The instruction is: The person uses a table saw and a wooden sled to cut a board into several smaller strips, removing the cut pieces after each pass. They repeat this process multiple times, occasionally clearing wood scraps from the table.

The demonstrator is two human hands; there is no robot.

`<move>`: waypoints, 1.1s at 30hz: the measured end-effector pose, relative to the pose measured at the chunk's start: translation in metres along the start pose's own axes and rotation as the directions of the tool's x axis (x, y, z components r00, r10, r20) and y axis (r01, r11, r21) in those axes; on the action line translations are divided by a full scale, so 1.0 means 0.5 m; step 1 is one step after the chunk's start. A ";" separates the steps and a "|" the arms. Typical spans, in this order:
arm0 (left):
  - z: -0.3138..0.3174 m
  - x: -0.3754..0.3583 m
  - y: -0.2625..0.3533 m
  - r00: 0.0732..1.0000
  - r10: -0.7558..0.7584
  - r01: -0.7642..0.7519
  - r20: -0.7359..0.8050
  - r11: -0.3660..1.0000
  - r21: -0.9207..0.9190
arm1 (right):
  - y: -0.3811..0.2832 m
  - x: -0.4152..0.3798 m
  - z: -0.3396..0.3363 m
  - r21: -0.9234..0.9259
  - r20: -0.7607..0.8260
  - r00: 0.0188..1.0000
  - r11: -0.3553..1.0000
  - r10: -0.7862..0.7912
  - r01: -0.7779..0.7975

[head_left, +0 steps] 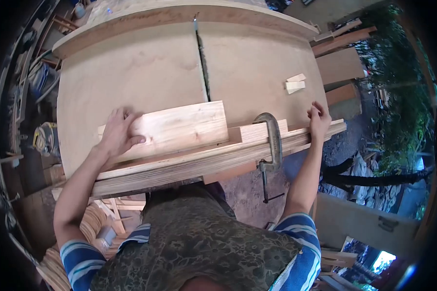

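My left hand [116, 128] grips the left end of a pale wooden board [179, 127], thumb on its near face and fingers over the far edge. The board lies along a long layered wooden fence [194, 167] at the near edge of the tabletop. My right hand [319, 119] is above the fence's right part with its fingers curled; whatever they hold, if anything, does not show. Between the hands, a metal C-clamp [275, 143] is fastened over the fence and a small wooden block [254, 133]. The block sits just right of the board's end.
A slot [202, 63] runs across the wooden tabletop [131, 72] towards a raised rail [179, 17] at the far edge. Two small wood offcuts [295, 85] lie at the right. The clamp's screw handle [266, 194] hangs below the near edge. Planks [340, 65] stand beyond the right side.
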State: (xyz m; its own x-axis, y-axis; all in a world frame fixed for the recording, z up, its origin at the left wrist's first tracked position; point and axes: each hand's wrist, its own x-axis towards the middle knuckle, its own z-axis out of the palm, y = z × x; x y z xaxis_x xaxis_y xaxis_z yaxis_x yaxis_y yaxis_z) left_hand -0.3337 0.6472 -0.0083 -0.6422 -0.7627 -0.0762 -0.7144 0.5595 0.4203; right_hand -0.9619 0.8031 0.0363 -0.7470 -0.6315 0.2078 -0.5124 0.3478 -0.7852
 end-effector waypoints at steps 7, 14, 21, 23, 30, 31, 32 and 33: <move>-0.004 0.000 0.026 0.998 -0.038 0.036 0.058 0.999 0.028 | 0.014 -0.018 0.016 -0.103 -0.051 0.989 0.986 -0.136 0.130; -0.005 -0.009 0.120 0.966 0.192 -0.188 0.171 0.981 -0.040 | 0.021 -0.013 0.021 -0.165 0.001 0.990 0.976 -0.144 0.142; -0.040 -0.064 0.246 0.910 0.009 0.015 0.415 0.998 -0.054 | 0.016 -0.009 0.016 -0.073 0.038 0.987 0.985 -0.155 0.158; -0.042 -0.062 0.250 0.902 -0.014 0.039 0.431 0.998 -0.048 | 0.011 -0.019 0.012 -0.068 0.060 0.985 0.984 -0.160 0.164; -0.023 -0.061 0.236 0.890 -0.040 0.069 0.454 0.996 -0.048 | 0.029 -0.105 -0.017 0.347 0.074 0.977 0.924 -0.199 0.162; -0.018 -0.062 0.230 0.881 -0.037 0.081 0.471 0.994 -0.074 | 0.032 -0.128 -0.022 0.355 0.116 0.971 0.922 -0.209 0.156; -0.019 -0.058 0.228 0.876 -0.033 0.091 0.481 0.991 -0.097 | 0.039 -0.144 -0.029 0.365 0.130 0.968 0.918 -0.213 0.153; -0.018 -0.058 0.225 0.864 -0.068 0.127 0.499 0.988 -0.086 | 0.044 -0.155 -0.042 0.205 0.222 0.916 0.934 -0.335 0.292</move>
State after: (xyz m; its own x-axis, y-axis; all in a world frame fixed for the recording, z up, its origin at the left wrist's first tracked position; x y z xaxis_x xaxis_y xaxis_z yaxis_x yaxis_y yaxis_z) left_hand -0.3931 0.7293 0.0491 -0.6450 -0.5354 -0.5453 -0.7638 0.4281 0.4831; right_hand -0.9242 0.8745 0.0150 -0.4180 -0.8487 0.3240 -0.6099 -0.0022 -0.7925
